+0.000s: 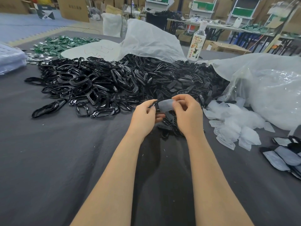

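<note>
Over a dark grey cloth (65, 160), my left hand (144, 116) grips a glossy black plastic frame (155, 104) at its left end. My right hand (187, 113) pinches a translucent white insert (166, 104) that lies across that frame. Both hands meet just in front of a big heap of black frames (91, 82) and flat black perforated plates (184, 79). A few black plates (169, 124) lie under my hands.
Translucent white inserts (234, 124) spill from a clear bag (268, 88) at right. Assembled pieces (283, 157) are stacked at far right. A bottle (196, 41) stands behind the heap, beside a white sack (149, 39). Green packets (61, 44) lie at back left.
</note>
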The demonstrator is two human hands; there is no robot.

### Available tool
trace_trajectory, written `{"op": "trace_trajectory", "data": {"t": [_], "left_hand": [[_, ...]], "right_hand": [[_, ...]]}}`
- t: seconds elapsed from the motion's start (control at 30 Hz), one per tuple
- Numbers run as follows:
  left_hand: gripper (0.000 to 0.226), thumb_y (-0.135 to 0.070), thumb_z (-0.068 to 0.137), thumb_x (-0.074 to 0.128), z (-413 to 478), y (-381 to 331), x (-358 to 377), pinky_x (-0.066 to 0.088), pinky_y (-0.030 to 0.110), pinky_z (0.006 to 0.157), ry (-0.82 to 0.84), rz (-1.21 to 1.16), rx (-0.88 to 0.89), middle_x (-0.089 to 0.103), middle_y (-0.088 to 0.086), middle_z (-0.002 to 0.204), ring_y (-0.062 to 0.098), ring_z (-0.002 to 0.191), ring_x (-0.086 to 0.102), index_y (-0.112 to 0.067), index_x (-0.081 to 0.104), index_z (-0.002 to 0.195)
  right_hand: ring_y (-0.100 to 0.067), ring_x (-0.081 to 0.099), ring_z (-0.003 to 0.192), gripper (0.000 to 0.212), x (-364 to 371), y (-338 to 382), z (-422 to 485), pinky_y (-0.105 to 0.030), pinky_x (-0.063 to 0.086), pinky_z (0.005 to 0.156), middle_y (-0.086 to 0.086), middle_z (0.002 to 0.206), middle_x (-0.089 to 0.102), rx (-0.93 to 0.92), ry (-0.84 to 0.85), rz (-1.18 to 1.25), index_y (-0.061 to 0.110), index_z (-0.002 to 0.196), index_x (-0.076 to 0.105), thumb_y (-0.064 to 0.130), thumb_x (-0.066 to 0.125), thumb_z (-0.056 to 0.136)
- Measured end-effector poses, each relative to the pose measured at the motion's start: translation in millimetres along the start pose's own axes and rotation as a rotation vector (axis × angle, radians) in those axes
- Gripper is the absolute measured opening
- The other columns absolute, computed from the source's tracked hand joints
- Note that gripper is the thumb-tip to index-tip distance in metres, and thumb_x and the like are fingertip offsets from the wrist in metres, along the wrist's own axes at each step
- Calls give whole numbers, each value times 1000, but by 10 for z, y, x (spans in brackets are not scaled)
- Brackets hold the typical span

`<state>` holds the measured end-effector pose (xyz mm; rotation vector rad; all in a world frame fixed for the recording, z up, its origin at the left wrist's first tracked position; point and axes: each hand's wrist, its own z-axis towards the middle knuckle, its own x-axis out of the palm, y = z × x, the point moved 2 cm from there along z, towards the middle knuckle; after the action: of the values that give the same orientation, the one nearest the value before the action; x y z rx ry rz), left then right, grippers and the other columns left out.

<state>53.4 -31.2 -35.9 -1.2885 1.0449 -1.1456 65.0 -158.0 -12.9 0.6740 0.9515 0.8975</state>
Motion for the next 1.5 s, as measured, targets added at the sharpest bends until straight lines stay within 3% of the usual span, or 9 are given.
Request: {"op": "trace_trajectory", "data": {"t": [0.07,0.17,0.27,0.47,0.7,0.87,1.17,1.27,1.5], "left_hand": [[33,-1,102,32,9,3,-9,53,14,60,-16,-22,-5,67,2,86,3,63,68,-25,56,103],[32,-1,102,32,25,20,-22,52,13,57,-25,-38,-21,68,0,84,2,62,68,-24,55,104],[31,-2,102,32,27,29,-21,52,13,58,-26,-37,-27,68,1,85,3,64,68,-22,54,107],[35,-2,102,33,18,27,-23,54,15,61,-37,-17,-12,68,0,85,3,65,69,-28,56,96],[30,-6,102,35,29,37,-7,55,18,66,-36,19,-21,68,2,97,6,75,70,-17,55,122],[26,-6,102,35,22,41,1,55,17,66,-32,19,-10,67,-1,93,5,74,69,-26,51,111],[25,-7,102,36,21,33,9,55,18,65,-23,-5,-28,67,-1,95,6,72,69,-23,53,111],[26,-7,102,36,13,21,0,56,19,66,-25,-3,-30,66,-1,97,7,73,69,-24,53,111],[12,-17,98,53,-21,9,-6,58,23,69,-16,52,24,70,5,93,10,76,71,-27,53,102]], "right_hand": [[-8,57,68,17,-62,-18,41,-18,48,69,3,76,61,171,-89,295,19,86,60,3,56,92],[-6,55,63,14,-137,-33,55,-18,50,65,-1,73,59,435,-189,797,14,86,59,1,56,93],[-6,57,62,14,-141,-36,49,-16,52,65,-1,71,60,500,-170,950,11,84,59,1,57,92],[-3,56,56,14,-14,-21,28,-16,50,60,-1,67,61,341,-25,523,12,80,62,1,62,89],[-15,63,68,15,113,-63,-6,-32,55,75,0,71,66,202,-58,192,20,74,62,10,68,85],[-10,59,68,7,149,-78,-24,-8,42,63,7,70,61,142,-143,59,15,80,63,15,68,85],[1,53,72,15,167,-127,-22,-1,37,65,11,78,56,202,-152,136,12,97,56,17,67,87],[-12,63,88,12,194,-155,3,-17,50,79,2,91,63,318,-38,287,15,102,58,15,62,91],[-2,61,71,7,195,-151,13,-7,47,58,6,81,65,321,28,352,13,95,63,8,58,92]]}}
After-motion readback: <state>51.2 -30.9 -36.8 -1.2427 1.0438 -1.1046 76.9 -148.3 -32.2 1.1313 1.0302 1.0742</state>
